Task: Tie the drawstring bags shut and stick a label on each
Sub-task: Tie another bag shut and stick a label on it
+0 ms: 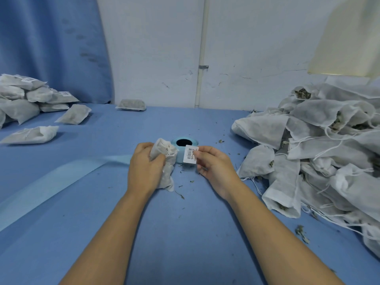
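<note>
Left hand (144, 168): fingers curled around a drawstring bag (168, 171), gripping it by its upper half – the bag stands roughly upright, its lower corner touching the table (185, 233).
Drawstring bag: white fabric, dark plant matter showing through; the neck looks gathered, with a thin string at its right edge. Whether it is knotted cannot be told.
Right hand (214, 168): thumb and forefinger pinch the right edge of a label (190, 154); the other fingers are curled underneath.
Label: white, printed with a barcode, held upright just beside the bag and not touching it.
Label roll (180, 156): light blue, standing on the table directly behind the bag and the label.
Backing strip (61, 177): pale blue, trailing from the roll toward the left edge of the table.
Untied bags (318, 151): large heap at right – mouths open, strings loose.
Labelled bags (24, 97): stacked at far left, some lying singly near the stack.
Debris (301, 233): dried leaf fragments scattered over the blue table.
</note>
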`<state>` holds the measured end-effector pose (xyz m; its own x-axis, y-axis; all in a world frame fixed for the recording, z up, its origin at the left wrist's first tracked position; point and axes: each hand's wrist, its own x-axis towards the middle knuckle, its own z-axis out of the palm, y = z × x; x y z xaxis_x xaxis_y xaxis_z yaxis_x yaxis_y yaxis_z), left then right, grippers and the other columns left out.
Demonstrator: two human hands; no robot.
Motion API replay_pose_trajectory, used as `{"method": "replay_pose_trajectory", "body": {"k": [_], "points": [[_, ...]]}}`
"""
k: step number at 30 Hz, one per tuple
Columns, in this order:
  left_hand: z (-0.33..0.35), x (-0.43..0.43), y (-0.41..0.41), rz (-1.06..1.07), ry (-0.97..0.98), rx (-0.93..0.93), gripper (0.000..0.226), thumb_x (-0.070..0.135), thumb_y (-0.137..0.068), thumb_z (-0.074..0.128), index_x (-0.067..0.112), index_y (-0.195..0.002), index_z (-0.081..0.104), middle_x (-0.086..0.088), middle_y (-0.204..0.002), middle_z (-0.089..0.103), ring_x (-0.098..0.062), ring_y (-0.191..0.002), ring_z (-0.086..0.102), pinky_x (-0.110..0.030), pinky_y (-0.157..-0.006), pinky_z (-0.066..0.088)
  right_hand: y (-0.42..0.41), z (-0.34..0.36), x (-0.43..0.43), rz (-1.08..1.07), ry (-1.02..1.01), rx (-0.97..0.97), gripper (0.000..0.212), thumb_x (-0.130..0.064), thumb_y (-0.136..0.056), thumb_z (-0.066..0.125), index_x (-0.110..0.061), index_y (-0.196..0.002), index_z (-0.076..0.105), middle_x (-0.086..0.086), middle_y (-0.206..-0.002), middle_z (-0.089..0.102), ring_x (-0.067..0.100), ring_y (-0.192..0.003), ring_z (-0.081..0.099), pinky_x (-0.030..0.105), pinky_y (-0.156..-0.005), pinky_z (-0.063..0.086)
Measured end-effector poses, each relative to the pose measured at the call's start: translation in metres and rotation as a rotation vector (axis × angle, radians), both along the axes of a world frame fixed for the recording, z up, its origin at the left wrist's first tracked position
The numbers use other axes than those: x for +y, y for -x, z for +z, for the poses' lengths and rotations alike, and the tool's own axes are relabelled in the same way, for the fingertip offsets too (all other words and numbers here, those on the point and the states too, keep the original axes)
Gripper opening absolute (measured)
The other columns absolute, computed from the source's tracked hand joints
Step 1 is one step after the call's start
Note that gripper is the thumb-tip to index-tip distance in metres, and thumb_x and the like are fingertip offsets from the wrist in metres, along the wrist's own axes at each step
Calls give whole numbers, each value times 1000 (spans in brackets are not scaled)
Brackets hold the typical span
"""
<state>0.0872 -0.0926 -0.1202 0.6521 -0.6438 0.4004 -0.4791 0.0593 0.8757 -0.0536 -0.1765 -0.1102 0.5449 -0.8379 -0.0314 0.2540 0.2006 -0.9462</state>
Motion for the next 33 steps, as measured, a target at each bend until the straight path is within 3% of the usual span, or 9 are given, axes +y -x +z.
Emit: {"method": "replay_pose_trajectory", "body": {"k": [3,7,10,13,18,23,28,30,33], "points": [[8,-2,5,-48,148,194,20,2,-79,54,17,-89,62,4,-106,54,-4,-89,53,-10,-73,40,-1,2,0,60,-123,-121,11,0,-86,60,-10,-83,60,8,-83,69,15,-74,57,18,-57,50],[15,-4,11,-123,173,486,23,-2,-75,59,20,-70,63,8,-67,63,-8,-67,57,-17,-61,45,0,6,0,136,-108,-192,16,4,-85,57,-9,-84,66,3,-75,71,11,-70,62,17,-61,52],[16,-4,9,-174,148,592,22,0,-74,62,21,-72,68,2,-74,69,-16,-74,63,-31,-71,50,1,7,1,216,-26,-172,20,4,-84,59,-11,-84,72,2,-79,73,10,-73,68,20,-68,55],[19,-3,9,-238,140,678,25,-2,-73,62,21,-71,71,-2,-74,70,-19,-70,65,-29,-64,54,-1,7,5,252,79,-108,22,3,-82,63,-11,-96,70,3,-83,73,13,-79,69,23,-75,56],[22,-2,11,-257,120,735,25,-4,-72,60,19,-73,69,-1,-64,68,-17,-56,65,-27,-48,53,-9,10,12,168,224,-6,39,6,-75,69,-10,-109,58,-2,-81,62,15,-73,64,23,-66,54],[23,-4,15,-258,90,714,23,-5,-71,61,16,-75,69,-5,-70,68,-25,-68,64,-42,-70,55,-10,14,15,82,284,33,47,3,-73,73,-13,-111,50,-2,-93,57,19,-80,62,25,-66,54],[24,-4,19,-289,87,703,25,-7,-70,60,15,-78,69,-1,-63,70,-16,-55,66,-26,-46,52,-9,15,15,42,398,133,50,6,-72,73,-21,-104,46,-4,-92,55,7,-60,59,13,-53,46],[23,-4,19,-296,89,691,27,-8,-70,59,16,-78,70,0,-65,70,-14,-56,65,-24,-47,52,-10,14,14,40,420,142,51,7,-72,73,-25,-100,45,-5,-90,53,2,-55,58,12,-49,44],[22,-5,19,-295,84,653,29,-7,-70,59,18,-79,71,0,-70,71,-16,-63,66,-26,-57,55,-12,13,13,30,458,177,54,3,-70,75,-24,-105,44,-5,-92,52,3,-58,59,18,-56,50]]}}
